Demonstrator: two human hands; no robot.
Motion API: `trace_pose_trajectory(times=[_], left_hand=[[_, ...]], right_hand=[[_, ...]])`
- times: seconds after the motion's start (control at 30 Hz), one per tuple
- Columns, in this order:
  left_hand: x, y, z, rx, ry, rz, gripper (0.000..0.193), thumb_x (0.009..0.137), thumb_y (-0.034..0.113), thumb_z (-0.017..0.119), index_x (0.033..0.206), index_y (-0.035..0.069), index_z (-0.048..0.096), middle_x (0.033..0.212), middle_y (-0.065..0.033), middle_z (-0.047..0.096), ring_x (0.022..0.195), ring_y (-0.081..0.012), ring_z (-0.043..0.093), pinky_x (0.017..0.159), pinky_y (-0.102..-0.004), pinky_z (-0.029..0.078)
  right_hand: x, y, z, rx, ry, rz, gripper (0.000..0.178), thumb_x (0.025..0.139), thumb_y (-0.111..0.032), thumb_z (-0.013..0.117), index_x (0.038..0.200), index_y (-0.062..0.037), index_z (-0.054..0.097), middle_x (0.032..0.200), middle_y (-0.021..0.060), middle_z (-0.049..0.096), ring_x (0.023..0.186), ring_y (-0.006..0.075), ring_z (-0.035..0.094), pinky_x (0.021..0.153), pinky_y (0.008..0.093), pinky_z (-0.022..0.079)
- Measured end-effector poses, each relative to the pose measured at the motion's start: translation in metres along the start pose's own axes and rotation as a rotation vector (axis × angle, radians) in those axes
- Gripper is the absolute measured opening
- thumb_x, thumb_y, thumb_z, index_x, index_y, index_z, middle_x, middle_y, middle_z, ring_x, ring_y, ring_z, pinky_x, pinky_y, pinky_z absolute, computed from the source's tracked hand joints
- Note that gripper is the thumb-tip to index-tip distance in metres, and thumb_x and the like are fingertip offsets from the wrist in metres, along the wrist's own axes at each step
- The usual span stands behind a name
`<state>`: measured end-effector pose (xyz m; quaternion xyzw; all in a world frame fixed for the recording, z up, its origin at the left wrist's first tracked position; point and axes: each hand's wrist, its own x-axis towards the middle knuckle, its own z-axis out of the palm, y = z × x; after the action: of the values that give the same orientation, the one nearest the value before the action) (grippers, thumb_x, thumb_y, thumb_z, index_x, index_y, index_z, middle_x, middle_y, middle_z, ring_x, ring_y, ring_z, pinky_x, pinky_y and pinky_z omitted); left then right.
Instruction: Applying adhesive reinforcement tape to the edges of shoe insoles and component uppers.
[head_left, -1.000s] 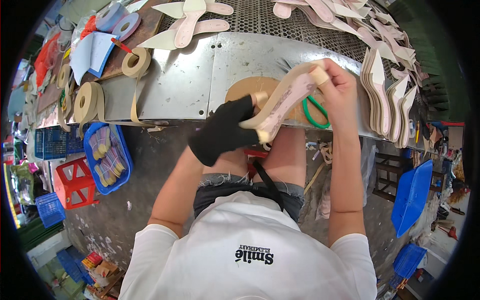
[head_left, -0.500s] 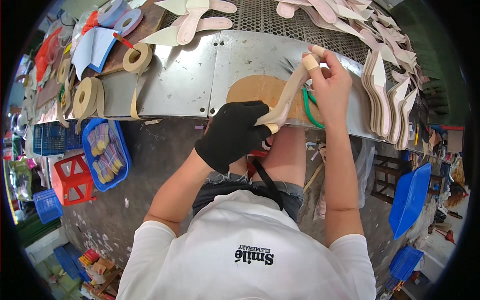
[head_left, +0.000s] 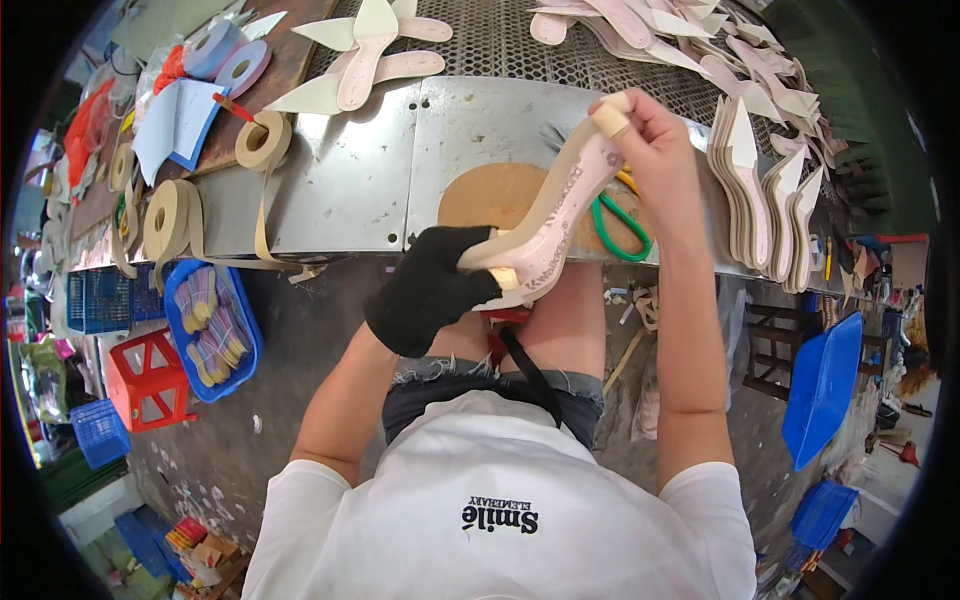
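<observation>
Held above the bench's near edge is a curved, pinkish shoe insole (head_left: 568, 185) with a beige strip along its border and dark marks on its face. In a black fingerless glove, my left hand (head_left: 428, 290) grips its lower, wider end, thumb on top. My right hand (head_left: 655, 140), with beige coverings on its fingertips, pinches the narrow upper end. Just beneath that hand lie the green-handled scissors (head_left: 618, 232). Under the insole, a tan round-edged board (head_left: 490, 200) rests on the metal bench (head_left: 340, 180).
Stacked insoles (head_left: 740, 180) stand right of my right hand; more lie on the mesh surface (head_left: 490, 45). Rolls of beige tape (head_left: 170, 220) sit at the left. A blue basket (head_left: 245, 330) of bundled pieces and a red stool (head_left: 150, 375) are below.
The insole has swung so its marked pink face shows more fully. My left hand has shifted down and left with its end; the right hand keeps hold of the other end.
</observation>
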<state>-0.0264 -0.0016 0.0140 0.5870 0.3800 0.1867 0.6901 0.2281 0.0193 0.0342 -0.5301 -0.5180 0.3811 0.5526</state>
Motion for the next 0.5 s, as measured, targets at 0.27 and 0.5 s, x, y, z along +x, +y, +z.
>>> trace_pose_trajectory(times=[0.27,0.5], left_hand=[[0.014,-0.025,0.001,-0.555,-0.062,0.049,0.055,0.078,0.022,0.07,0.124,-0.003,0.052,0.103,-0.0066,0.064,0.089,-0.0127,0.061,0.077,-0.027,0.05],[0.025,-0.004,0.031,-0.883,-0.411,-0.086,0.073,0.093,0.062,0.03,0.127,0.001,0.048,0.095,-0.0133,0.062,0.088,-0.0265,0.062,0.072,-0.035,0.05]], right_hand=[[-0.03,0.005,-0.016,-0.469,0.188,-0.311,0.031,0.087,-0.012,0.062,0.117,-0.0056,0.056,0.099,0.0002,0.06,0.093,0.0101,0.057,0.074,0.0257,0.048],[-0.081,0.003,-0.043,-0.379,0.041,0.031,0.035,0.084,-0.015,0.066,0.115,-0.0025,0.058,0.096,0.005,0.062,0.095,0.0144,0.058,0.078,0.0311,0.047]])
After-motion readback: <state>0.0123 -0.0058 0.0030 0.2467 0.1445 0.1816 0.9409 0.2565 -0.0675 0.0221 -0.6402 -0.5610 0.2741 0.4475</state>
